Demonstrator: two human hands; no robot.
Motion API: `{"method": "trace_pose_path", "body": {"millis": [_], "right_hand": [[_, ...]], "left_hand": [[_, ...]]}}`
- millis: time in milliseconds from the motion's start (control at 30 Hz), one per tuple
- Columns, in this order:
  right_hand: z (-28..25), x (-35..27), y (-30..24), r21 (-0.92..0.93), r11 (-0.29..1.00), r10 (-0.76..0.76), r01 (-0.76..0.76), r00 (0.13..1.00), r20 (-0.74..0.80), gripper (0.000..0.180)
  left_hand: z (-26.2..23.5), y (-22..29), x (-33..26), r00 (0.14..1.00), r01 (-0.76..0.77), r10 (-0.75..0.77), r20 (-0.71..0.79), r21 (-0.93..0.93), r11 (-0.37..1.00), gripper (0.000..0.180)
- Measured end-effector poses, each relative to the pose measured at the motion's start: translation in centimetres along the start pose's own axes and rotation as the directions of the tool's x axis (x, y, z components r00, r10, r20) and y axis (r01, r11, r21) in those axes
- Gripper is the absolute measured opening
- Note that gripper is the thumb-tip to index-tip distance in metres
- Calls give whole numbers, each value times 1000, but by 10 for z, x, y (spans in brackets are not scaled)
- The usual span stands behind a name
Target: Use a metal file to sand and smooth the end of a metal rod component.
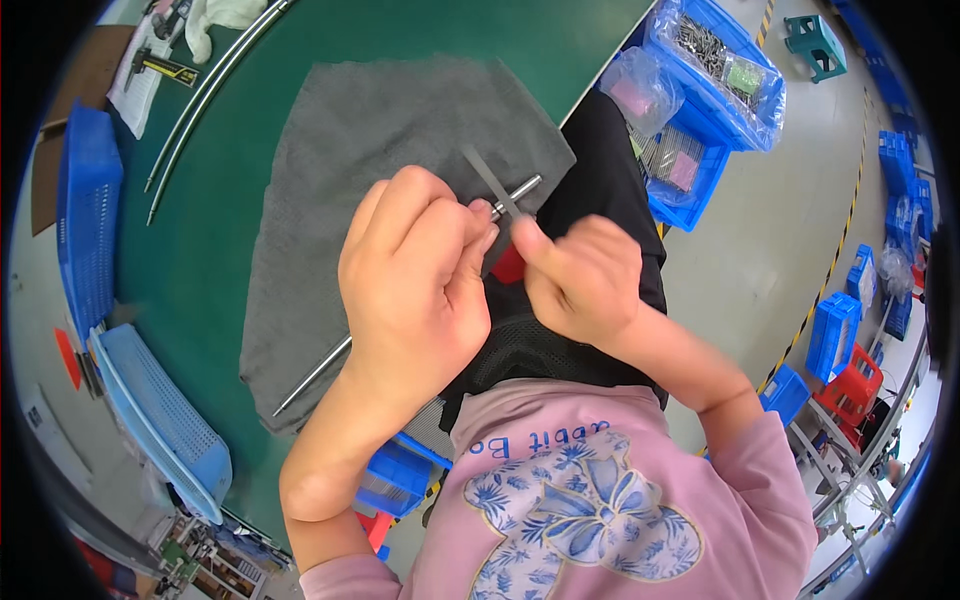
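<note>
My left hand (415,270) is closed around a slim silver metal rod (525,188), whose tip pokes out past the fingers. A long thin length runs out below the wrist toward the lower left and looks like the same rod, though the hand hides the middle. My right hand (590,275) is closed on a narrow flat grey file (487,176), which crosses the rod close to its tip. Something red (508,265) shows between the hands; I cannot tell what it is. Beneath them, a dark grey cloth (380,130) covers part of the green table.
Two long metal rods (200,100) lie at the table's far left, near a yellow-black cutter (170,68). Blue baskets (165,410) line the left edge. At right, blue bins (725,135) hold metal parts; a green stool (815,48) stands beyond.
</note>
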State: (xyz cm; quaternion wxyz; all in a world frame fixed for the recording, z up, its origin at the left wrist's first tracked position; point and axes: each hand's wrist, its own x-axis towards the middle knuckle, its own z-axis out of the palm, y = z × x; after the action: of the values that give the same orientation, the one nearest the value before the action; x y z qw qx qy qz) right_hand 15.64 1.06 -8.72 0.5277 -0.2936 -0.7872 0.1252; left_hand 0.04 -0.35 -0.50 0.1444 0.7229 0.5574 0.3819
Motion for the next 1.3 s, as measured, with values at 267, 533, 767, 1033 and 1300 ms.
{"method": "trace_pose_path", "body": {"millis": [267, 533, 767, 1033, 1300], "right_hand": [[-6, 8, -11, -92, 995, 51, -48, 998, 36, 48], [-8, 7, -11, -62, 996, 68, -66, 997, 22, 48], [-18, 6, -19, -167, 981, 111, -99, 992, 65, 45], [-9, -6, -15, -185, 980, 71, -73, 997, -17, 44], [11, -20, 8, -84, 993, -84, 79, 995, -61, 41]], "left_hand": [[1, 1, -2, 1000, -12, 12, 4, 16, 1000, 18], [-1, 1, 0, 1000, -19, 19, 1, 14, 1000, 17], [-1, 0, 0, 1000, -5, 5, 6, 19, 1000, 18], [-2, 1, 0, 1000, 5, -5, 25, 14, 1000, 18], [-3, -1, -1, 1000, 8, -8, 22, 18, 1000, 18]]}}
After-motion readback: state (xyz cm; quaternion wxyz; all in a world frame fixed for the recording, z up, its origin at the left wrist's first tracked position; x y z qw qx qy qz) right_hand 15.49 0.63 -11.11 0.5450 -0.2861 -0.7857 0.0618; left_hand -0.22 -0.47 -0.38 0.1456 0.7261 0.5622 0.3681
